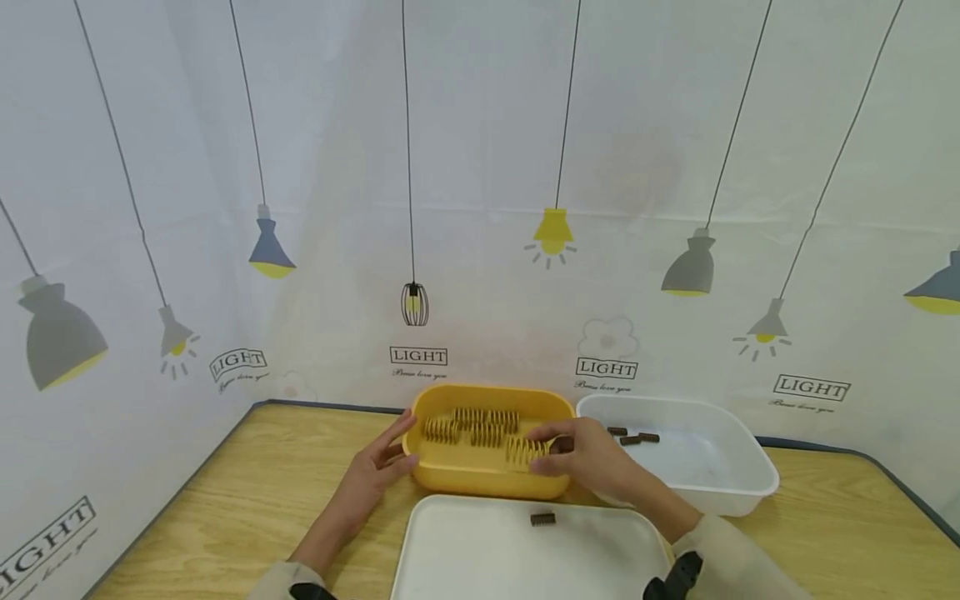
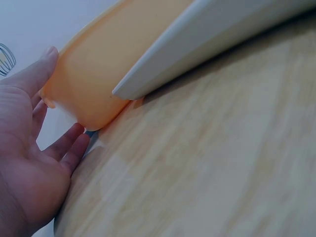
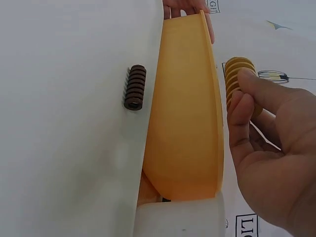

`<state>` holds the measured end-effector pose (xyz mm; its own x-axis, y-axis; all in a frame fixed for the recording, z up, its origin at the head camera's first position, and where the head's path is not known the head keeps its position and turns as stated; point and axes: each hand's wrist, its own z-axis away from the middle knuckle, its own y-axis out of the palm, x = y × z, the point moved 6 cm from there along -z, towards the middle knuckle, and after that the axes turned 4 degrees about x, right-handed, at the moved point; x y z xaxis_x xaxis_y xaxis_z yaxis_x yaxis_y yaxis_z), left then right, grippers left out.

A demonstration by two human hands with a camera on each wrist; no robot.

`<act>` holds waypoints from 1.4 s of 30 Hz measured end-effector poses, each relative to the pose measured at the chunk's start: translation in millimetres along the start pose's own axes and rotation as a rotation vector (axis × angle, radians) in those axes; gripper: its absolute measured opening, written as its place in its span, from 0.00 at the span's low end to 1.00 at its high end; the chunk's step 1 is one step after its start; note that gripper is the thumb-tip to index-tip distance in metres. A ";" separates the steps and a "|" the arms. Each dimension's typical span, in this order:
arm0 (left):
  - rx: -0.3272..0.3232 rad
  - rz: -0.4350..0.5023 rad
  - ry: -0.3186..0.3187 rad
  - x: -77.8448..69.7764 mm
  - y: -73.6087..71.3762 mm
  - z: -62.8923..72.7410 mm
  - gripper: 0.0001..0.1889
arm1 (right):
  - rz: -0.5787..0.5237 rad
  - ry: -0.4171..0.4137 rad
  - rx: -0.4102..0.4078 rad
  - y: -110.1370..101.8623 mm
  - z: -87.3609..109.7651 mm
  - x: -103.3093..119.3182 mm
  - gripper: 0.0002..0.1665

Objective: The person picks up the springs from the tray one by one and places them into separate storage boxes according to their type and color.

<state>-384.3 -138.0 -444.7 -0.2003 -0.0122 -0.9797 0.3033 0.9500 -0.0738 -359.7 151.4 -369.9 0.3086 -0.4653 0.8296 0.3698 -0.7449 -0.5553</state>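
My right hand [image 1: 592, 454] pinches a yellow coil spring [image 1: 527, 451] between thumb and fingers at the right end of the yellow bin [image 1: 487, 483]. In the right wrist view this spring [image 3: 239, 74] stands above the bin's rim. My left hand [image 1: 371, 475] touches the bin's left end with spread fingers; the left wrist view shows the thumb [image 2: 47, 66] against its side. Several more yellow springs [image 1: 486, 435] lie in the bin. One brown spring [image 1: 543, 519] lies on the white tray [image 1: 480, 558] in front.
A white bin [image 1: 720, 483] stands right of the yellow one, holding a few small brown springs [image 1: 649, 437]. Both bins and the tray are on a wooden table [image 1: 285, 442]. Behind rises a backdrop [image 1: 487, 292] printed with lamps.
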 end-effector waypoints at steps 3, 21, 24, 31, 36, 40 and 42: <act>0.001 0.003 0.001 0.1 0.0 -0.1 0.30 | 0.004 -0.011 -0.003 -2.0 -3.8 1.3 0.24; -0.007 0.010 -0.001 1.1 -1.3 -0.1 0.29 | 0.041 0.031 -0.011 9.9 -36.3 -7.7 0.21; -0.005 0.009 0.006 1.0 -1.4 -0.2 0.29 | 0.027 0.018 -0.009 13.0 -43.3 -8.5 0.21; 0.006 0.008 0.018 0.1 -0.1 -0.5 0.29 | 0.038 0.014 -0.019 18.1 -56.0 -10.8 0.19; 0.001 -0.007 0.018 -0.4 -0.8 -0.4 0.29 | 0.057 0.030 -0.013 23.1 -62.3 -12.3 0.19; 0.000 -0.004 0.021 -1.0 -0.7 0.3 0.29 | 0.073 0.039 0.000 27.6 -64.7 -11.4 0.19; 0.003 0.001 0.026 -1.2 -0.2 0.3 0.29 | 0.078 0.048 0.007 29.4 -65.4 -11.4 0.19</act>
<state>-383.8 -138.3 -443.6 -0.2239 -0.0028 -0.9746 0.3061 0.9492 -0.0731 -409.6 103.5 -391.9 0.2940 -0.5443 0.7857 0.3522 -0.7025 -0.6185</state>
